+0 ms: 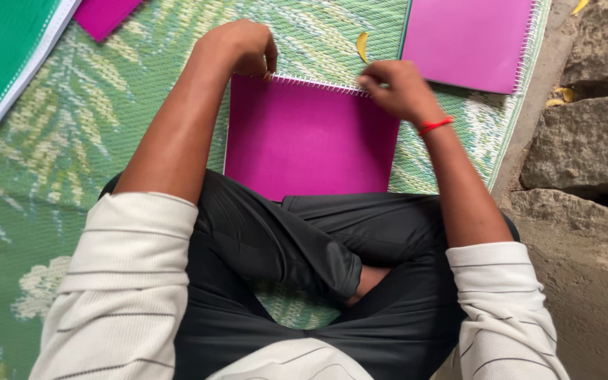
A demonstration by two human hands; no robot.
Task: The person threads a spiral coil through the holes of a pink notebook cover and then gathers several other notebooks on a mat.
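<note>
Magenta notebook on mat; left hand, right hand curled, pinching its spiral edge.

Notebook on mat ahead of crossed legs; left hand, right hand at its far spiral edge. Second notebook behind-right, book stack far left.

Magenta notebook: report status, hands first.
Left hand and right hand both at the spiral wire. Magenta notebook closed, flat on mat. Nothing obstructing.

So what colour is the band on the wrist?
Red, on the right hand's wrist band, head view.
</note>
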